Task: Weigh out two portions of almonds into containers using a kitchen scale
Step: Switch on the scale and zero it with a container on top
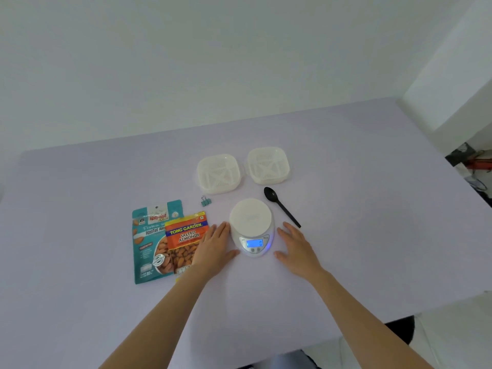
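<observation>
A white kitchen scale (251,221) sits in the middle of the table, its blue display lit and showing 0, its round platform bare. My left hand (214,249) lies flat just left of the scale, partly over an orange bag of salted almonds (185,235). That bag overlaps a teal bag of roasted almonds (149,243). My right hand (295,247) rests flat just right of the scale, fingers apart, holding nothing. Two white square slotted containers stand behind the scale, the left container (218,173) and the right container (268,165). A black plastic spoon (281,206) lies right of the scale.
A small teal binder clip (205,201) lies between the bags and the left container. The lilac table (372,222) meets a white wall at the back. Dark clutter (474,161) shows past the table's right edge.
</observation>
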